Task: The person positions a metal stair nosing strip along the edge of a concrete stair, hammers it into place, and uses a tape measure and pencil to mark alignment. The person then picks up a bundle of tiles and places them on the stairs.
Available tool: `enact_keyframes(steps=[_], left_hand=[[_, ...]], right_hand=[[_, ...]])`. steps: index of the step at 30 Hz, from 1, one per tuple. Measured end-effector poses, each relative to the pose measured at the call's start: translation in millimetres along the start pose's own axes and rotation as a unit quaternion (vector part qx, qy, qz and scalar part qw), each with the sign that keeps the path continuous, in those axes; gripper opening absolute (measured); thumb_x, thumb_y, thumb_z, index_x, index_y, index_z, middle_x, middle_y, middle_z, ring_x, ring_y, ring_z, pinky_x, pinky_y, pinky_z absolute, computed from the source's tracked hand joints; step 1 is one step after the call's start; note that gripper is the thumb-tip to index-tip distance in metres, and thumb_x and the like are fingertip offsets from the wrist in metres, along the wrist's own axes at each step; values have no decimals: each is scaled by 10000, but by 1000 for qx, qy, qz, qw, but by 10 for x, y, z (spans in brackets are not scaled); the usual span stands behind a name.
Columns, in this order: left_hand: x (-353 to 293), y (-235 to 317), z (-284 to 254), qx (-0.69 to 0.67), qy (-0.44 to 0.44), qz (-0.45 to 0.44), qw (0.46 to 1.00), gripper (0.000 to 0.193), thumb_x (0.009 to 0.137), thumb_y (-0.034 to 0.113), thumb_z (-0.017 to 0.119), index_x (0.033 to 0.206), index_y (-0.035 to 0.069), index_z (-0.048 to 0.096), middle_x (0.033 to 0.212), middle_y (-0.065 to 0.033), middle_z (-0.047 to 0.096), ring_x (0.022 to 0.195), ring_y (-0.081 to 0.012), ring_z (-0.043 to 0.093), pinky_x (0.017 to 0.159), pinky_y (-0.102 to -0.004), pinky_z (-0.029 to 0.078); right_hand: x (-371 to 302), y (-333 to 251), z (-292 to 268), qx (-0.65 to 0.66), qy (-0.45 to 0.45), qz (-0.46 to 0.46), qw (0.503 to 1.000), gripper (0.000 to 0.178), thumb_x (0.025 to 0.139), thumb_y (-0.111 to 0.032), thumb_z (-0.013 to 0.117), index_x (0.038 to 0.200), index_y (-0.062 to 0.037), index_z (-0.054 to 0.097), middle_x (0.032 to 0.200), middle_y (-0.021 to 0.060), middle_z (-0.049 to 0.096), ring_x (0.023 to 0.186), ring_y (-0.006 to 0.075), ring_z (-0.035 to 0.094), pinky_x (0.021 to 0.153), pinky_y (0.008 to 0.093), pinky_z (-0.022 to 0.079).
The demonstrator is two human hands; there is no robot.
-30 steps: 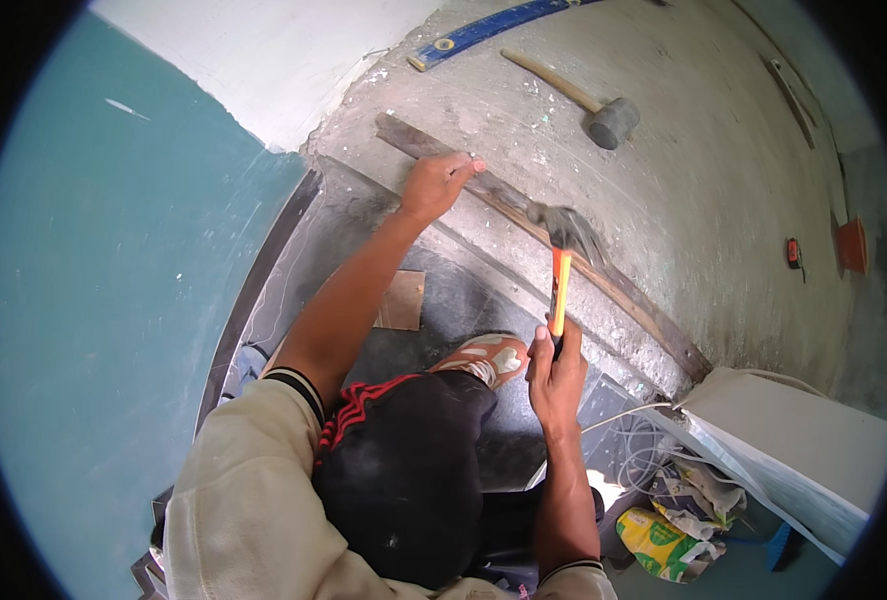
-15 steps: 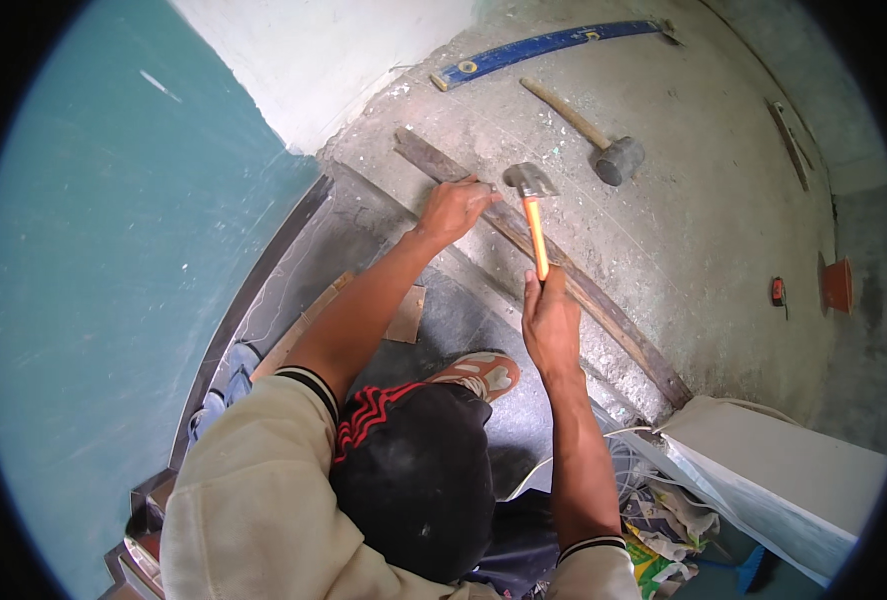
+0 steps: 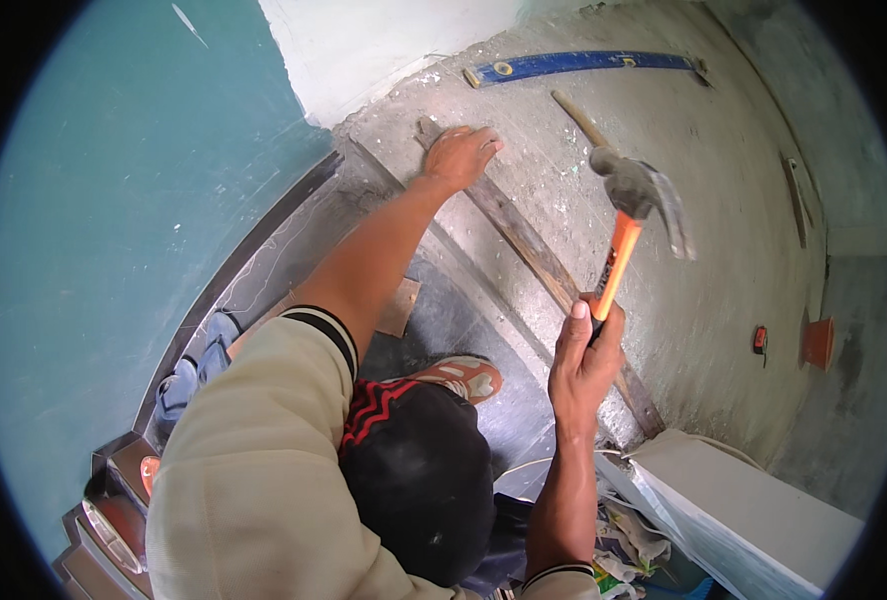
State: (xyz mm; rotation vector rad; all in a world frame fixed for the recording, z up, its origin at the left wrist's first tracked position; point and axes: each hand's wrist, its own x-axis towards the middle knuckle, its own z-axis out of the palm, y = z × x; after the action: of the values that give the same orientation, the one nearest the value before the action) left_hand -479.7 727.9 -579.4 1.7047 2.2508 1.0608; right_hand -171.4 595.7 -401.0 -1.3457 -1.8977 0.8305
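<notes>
A long, worn wooden strip point(image 3: 524, 240) lies diagonally on the rough concrete. Near its far end, my left hand point(image 3: 459, 160) is closed over the strip, fingers pointing right; anything small beneath them is hidden. My right hand point(image 3: 586, 365) grips a claw hammer point(image 3: 619, 262) by its orange and black handle. The hammer is held up, its metal head toward the floor's far side and its claw to the right. Behind that head lies a mallet, with its wooden handle point(image 3: 578, 117) showing and its own head covered.
A blue spirit level point(image 3: 584, 65) lies at the back. To the right are a small red tape measure point(image 3: 760, 340) and an orange container point(image 3: 819, 343). A white box-like panel point(image 3: 734, 500) stands at lower right, beside crumpled bags point(image 3: 629, 545). Left rises a teal wall point(image 3: 144, 190); sandals point(image 3: 199, 365) lie near it.
The hammer has been raised off the strip and swung right, its head now looking larger. My left hand has slid toward the strip's far end. The view has shifted slightly.
</notes>
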Motion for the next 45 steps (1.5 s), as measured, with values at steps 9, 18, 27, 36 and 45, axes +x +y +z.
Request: enact_keyframes(steps=[9,18,27,36,45], left_hand=[[106,73,43,23,-49,-68,996,322,1093,375,505,1156,106,672,1082,-203,732,1073,-426,674,953,-551,517],[49,-38,109,38,-15,-59,997,343,1104,355,494,1079,54,657,1072,-233,722,1092,-428,673,969,-547,515],[144,182,42,14,-64,-67,996,314,1084,357,520,1145,96,683,1121,-222,722,1122,-434,666,969,-546,522],[171,-78,55,44,-74,-86,993,361,1095,376,494,1133,67,677,1097,-223,737,1065,-433,697,950,-548,539],[124,388,247,-4,-79,-54,995,365,1096,377,497,1162,68,680,1129,-227,728,1095,-429,692,966,-544,533]], right_hand=[[114,-148,-6,86,155,-293,940,340,1137,-337,484,985,-33,494,671,48,505,484,142,450,447,304,402],[317,-25,-231,-43,103,-62,992,229,1099,-259,596,1100,-30,591,727,88,594,539,266,531,528,397,456],[215,17,246,-45,216,-215,951,422,1110,-459,447,973,-66,519,792,104,506,692,262,486,609,366,432],[470,-914,-726,223,215,-97,946,248,1113,-385,516,1078,-157,604,765,-9,552,554,75,433,422,236,335],[-80,740,500,-263,-139,75,952,297,1093,-266,580,1145,26,580,826,257,653,657,366,620,640,450,505]])
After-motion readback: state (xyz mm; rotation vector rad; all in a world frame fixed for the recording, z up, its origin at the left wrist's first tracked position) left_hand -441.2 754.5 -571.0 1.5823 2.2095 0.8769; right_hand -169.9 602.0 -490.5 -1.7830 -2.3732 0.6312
